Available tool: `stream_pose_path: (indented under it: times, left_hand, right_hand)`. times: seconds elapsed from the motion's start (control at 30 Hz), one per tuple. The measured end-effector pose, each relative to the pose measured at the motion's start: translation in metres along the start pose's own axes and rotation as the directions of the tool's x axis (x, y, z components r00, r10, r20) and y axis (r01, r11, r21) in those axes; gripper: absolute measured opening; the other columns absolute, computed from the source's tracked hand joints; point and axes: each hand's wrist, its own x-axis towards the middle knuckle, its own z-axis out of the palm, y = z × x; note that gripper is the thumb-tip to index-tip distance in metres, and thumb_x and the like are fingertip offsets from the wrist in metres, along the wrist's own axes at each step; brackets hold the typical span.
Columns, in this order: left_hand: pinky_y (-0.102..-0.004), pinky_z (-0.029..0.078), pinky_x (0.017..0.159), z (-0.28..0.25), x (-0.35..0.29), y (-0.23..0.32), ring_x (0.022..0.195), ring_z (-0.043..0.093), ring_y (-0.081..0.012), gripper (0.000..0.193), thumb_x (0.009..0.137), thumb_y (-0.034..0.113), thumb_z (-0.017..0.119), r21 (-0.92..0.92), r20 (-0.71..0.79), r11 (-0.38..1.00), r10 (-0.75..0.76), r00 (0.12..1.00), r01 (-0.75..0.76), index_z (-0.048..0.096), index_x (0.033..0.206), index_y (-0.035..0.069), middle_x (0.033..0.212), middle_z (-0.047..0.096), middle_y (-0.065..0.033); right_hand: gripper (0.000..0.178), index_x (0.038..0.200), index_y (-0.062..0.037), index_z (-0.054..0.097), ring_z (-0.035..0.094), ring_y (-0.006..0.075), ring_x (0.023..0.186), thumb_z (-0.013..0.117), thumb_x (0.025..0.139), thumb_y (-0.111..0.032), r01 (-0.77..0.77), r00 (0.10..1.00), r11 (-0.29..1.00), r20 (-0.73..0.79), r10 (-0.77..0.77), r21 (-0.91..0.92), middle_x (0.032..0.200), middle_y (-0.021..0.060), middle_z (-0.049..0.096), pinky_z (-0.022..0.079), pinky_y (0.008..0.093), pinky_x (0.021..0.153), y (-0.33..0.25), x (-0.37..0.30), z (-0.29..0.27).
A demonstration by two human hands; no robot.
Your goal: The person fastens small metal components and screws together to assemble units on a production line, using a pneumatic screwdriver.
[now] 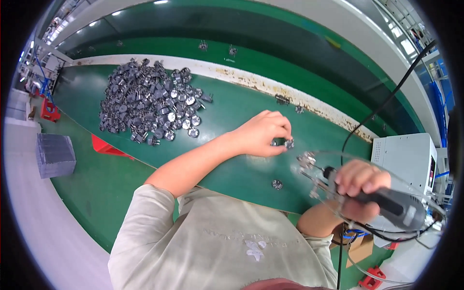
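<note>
My left hand [263,134] rests over the green bench, its thumb and fingers pinched on a small round dark plug part [289,143] with shiny metal bits. My right hand [360,183] is wrapped around a grey and black electric screwdriver [394,205], its bit pointing left toward that part but apart from it. A metal jig-like fitting [306,159] shows near the bit, blurred by motion. Nearer my body, a loose round part [277,184] lies on the bench between the two hands.
A big heap of dark plug parts [145,99] covers the bench's left side. Beyond a worn white rail [241,79], a green belt carries several scattered parts. A white box-shaped machine [406,159] stands at right. A black cable [382,101] hangs near the screwdriver.
</note>
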Motion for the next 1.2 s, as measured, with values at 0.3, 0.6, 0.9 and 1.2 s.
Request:
stream_pose_path:
  times: [0.3,0.6,0.9,1.2]
  left_hand:
    - [-0.0455,0.038,0.103,-0.041,0.092,-0.086,0.123,0.051,-0.0287,0.047,0.076,0.042,0.073,0.492,-0.321,0.814,-0.162,0.933,0.310,0.073,0.112,0.012,0.120,0.065,-0.0049]
    - [-0.0614,0.020,0.114,-0.180,0.006,-0.145,0.149,0.020,-0.0341,0.106,0.076,0.083,0.055,0.442,-0.546,0.040,-0.780,0.304,0.896,0.035,0.154,0.014,0.162,0.022,-0.0162]
    - [-0.0460,0.050,0.090,-0.178,0.003,-0.177,0.104,0.062,-0.0394,0.037,0.095,0.035,0.062,0.491,-0.389,0.628,-0.462,0.797,0.603,0.061,0.112,0.002,0.104,0.066,-0.0211]
    - [-0.0426,0.047,0.075,-0.040,0.024,0.004,0.082,0.062,-0.0299,0.020,0.088,0.024,0.065,0.257,0.102,0.943,-0.243,0.965,0.210,0.064,0.092,0.005,0.083,0.062,-0.0121]
  right_hand:
    - [0.040,0.095,-0.0001,0.059,0.060,0.0217,0.059,0.087,0.076,-0.020,-0.130,0.991,0.991,-0.006,0.130,0.020,0.072,0.0104,0.063,0.054,0.0373,0.058,0.026,-0.011,-0.002]
    - [0.038,0.093,-0.0001,0.060,0.063,0.0203,0.062,0.085,0.066,-0.002,-0.133,0.990,0.991,-0.040,0.133,-0.019,0.069,0.0106,0.064,0.056,0.0343,0.062,0.032,-0.015,-0.003]
    - [0.037,0.098,0.0000,0.056,0.061,0.0216,0.065,0.081,0.070,0.003,-0.175,0.984,0.982,-0.029,0.178,0.073,0.073,0.0099,0.060,0.055,0.0369,0.064,0.032,-0.013,0.001]
    - [0.040,0.098,-0.0002,0.055,0.057,0.0212,0.064,0.084,0.077,-0.019,-0.154,0.980,0.985,-0.113,0.162,0.078,0.073,0.0110,0.059,0.051,0.0371,0.062,0.028,-0.004,-0.002]
